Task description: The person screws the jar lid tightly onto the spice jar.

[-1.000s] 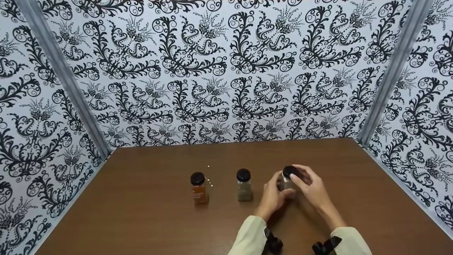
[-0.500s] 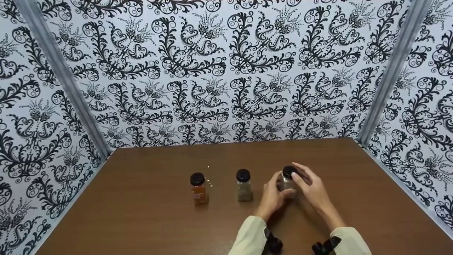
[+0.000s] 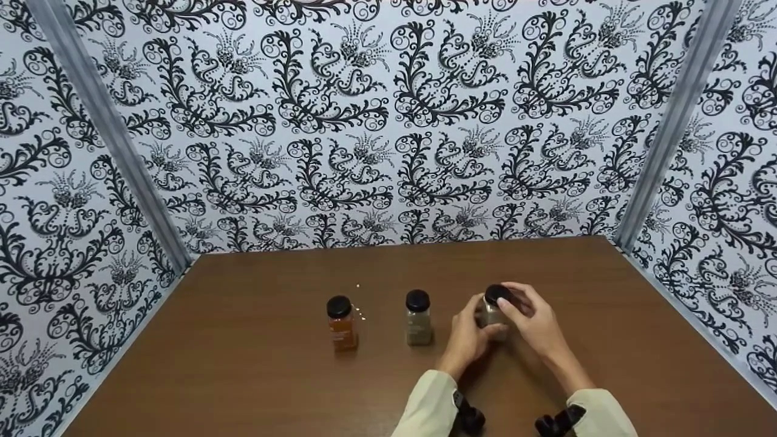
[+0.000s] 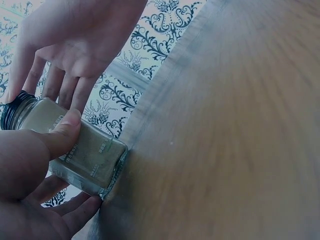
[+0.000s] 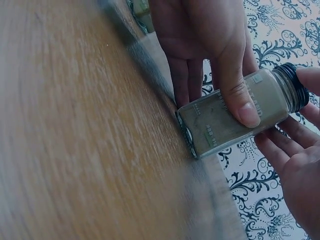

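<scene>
A square glass spice jar (image 5: 225, 117) with a black screw lid (image 3: 497, 295) and beige powder inside stands upright on the table at the right. My left hand (image 3: 470, 337) grips its body, the thumb lying across the printed front. With thumb and fingers my right hand (image 3: 537, 321) holds the lid from the right; the other fingers of that hand hang beside the jar in the left wrist view. To the left stands a second jar (image 3: 419, 328) with greenish-grey contents and a black lid. Farther left is a third jar (image 3: 343, 334), orange-red inside, its black lid on.
Small white specks (image 3: 359, 312) lie on the brown wooden table (image 3: 273, 376) behind the orange-red jar. Patterned black-and-white walls (image 3: 388, 121) enclose the table at the back and sides. Black camera mounts (image 3: 470, 417) sit at both cuffs.
The right index finger lifted a little from the lid half a second ago and is back against it now. The left hand and all the jars keep their places.
</scene>
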### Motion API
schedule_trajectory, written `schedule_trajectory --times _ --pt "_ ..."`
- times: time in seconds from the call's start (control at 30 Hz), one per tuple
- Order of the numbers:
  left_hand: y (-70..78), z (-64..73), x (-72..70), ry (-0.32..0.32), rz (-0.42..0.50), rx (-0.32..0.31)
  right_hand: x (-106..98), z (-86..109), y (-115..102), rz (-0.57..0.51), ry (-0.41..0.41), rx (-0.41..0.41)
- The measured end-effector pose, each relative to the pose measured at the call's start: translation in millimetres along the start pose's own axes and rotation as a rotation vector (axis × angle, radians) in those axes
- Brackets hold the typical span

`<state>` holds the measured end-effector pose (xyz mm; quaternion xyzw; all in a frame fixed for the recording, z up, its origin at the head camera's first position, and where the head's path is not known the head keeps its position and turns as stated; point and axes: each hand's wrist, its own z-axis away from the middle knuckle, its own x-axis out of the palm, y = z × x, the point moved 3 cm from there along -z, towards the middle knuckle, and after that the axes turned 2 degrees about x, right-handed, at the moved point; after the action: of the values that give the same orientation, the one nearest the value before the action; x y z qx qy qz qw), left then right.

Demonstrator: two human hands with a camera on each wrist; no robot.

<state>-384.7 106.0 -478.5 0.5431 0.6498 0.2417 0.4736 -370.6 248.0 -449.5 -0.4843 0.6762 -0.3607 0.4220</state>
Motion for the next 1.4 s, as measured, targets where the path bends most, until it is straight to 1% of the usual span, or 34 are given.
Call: schedule_trajectory --times 0.2,0.43,0.63,0.73,0.83,0.97,1.17,1.4 --pt "-0.3 0.0 -0.4 0.010 -0.023 0.016 -0.4 0.6 -1.8 0.004 -0.014 -0.001" --pt "0.3 -0.2 -0.3 0.011 -0.030 0.011 -1.9 1.4 -1.6 0.033 -0.028 -0.013" --pt "0.9 0.1 -1.0 0.012 -0.029 -0.011 -1.1 1.1 -2.8 0.036 -0.029 0.039" --pt "0.7 0.0 -0.8 0.010 -0.028 -0.009 -0.6 1.8 -3.1 0.040 -0.032 0.068" --pt "0.1 -0.5 -0.1 -0.005 -0.014 -0.038 -1.0 2.9 -3.0 0.060 -0.036 0.082" --pt "-1.2 -0.3 0.8 -0.029 0.006 -0.076 -2.7 3.9 -3.3 0.084 -0.034 0.069" --pt "-0.7 0.9 0.2 -0.037 0.004 -0.071 -3.4 4.6 -4.0 0.102 -0.043 0.030" --pt "-0.3 0.7 -0.8 -0.033 0.007 -0.066 -1.6 3.7 -4.3 0.108 -0.028 0.034"
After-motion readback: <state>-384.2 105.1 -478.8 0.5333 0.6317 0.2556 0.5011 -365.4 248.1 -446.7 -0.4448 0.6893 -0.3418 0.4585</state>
